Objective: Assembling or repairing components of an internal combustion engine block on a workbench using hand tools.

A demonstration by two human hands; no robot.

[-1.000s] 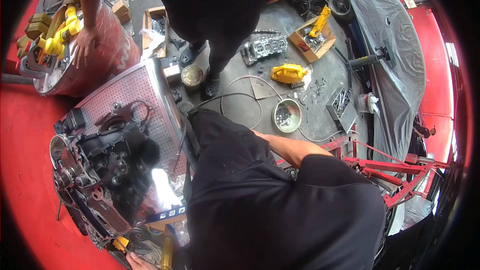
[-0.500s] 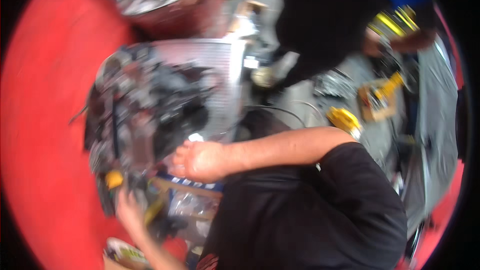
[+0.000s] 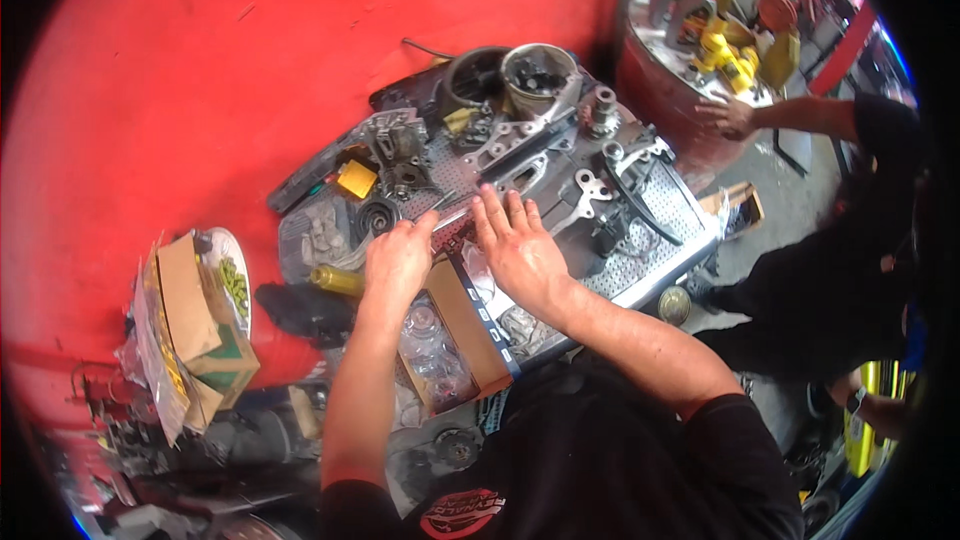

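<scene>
Over perforated metal (image 3: 452,172), left fingers (image 3: 425,225) grip a slim tool (image 3: 455,212) near extended right fingers (image 3: 494,210).

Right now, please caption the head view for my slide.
Bare left hand, curled, and open right hand near an open brown cardboard box, grey metal engine parts beyond.

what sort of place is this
Most likely an engine repair workshop: metal parts that look like engine pieces lie across a perforated metal bench, and beside it a red drum holds up bottles and yellow containers.
</scene>
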